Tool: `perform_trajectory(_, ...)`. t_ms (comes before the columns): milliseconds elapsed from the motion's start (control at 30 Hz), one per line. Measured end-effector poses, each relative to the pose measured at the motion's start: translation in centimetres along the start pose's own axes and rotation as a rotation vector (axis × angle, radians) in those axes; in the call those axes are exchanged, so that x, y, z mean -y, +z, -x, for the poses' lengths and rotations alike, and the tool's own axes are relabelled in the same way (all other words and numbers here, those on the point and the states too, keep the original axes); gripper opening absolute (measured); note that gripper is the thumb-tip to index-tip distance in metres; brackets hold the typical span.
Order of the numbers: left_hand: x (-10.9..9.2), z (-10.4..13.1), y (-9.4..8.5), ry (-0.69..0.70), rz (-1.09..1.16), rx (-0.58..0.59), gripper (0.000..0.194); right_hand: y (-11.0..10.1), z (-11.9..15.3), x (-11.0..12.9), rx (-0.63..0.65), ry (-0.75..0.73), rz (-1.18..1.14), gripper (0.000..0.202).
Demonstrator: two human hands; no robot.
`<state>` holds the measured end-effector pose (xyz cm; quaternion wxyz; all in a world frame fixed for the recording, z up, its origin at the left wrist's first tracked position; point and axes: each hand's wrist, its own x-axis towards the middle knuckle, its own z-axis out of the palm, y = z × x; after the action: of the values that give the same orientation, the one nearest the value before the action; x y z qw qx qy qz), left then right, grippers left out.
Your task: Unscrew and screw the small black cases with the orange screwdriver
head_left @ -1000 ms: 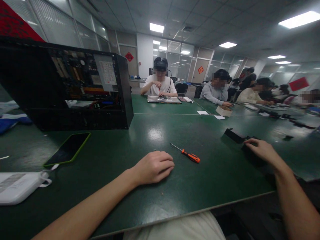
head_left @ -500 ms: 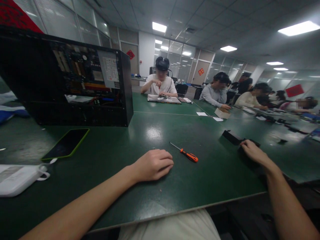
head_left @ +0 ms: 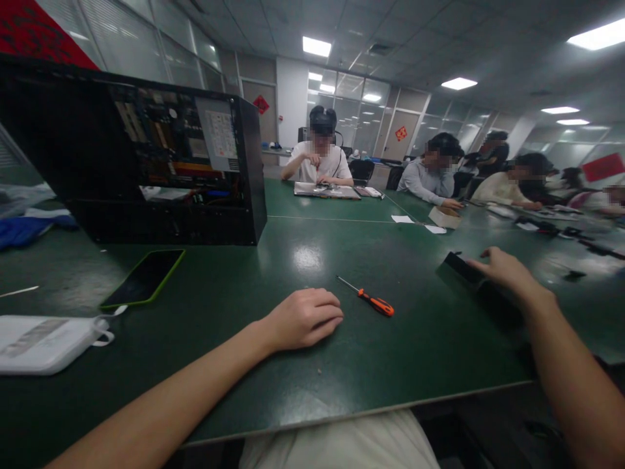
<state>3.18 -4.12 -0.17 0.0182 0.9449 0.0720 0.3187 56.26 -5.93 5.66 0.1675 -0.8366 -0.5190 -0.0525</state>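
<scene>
My left hand (head_left: 306, 319) lies on the green table (head_left: 342, 365), palm down. Its fingers are curled together, with nothing visible in them. Just right of it is a screwdriver (head_left: 374, 301) with an orange and black handle, its shaft pointing up and left. On the right, my right hand (head_left: 508, 272) is at a long black object (head_left: 461, 266) whose kind I cannot make out. Thumb and fingers stand apart there. Whether the thumb touches the object is unclear. An open black computer case (head_left: 166, 221) stands at the left, showing its boards and power supply.
A phone (head_left: 146, 277) in a green case lies before the computer case, with a white power bank (head_left: 53, 345) nearer me. Blue gloves (head_left: 24, 229) lie far left. Across the table a person (head_left: 319, 163) works at a flat device; other people sit at the right.
My right hand has lifted slightly off the black object, its fingers now parted from the thumb. My left hand stays on the table. The whole view has shifted a little.
</scene>
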Motion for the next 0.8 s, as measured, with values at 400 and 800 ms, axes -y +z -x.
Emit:
perform_trajectory(400,0.7,-0.1,-0.7,-0.385,0.205,-0.33,0.039,-0.4,3.2,11.4,0.025,-0.418,-0.198,0.023)
perform_trajectory(800,2.1,0.6,-1.3,-0.464,0.342,-0.046,0.041,4.7,15.8,24.0,0.318,-1.04,-0.312,0.036)
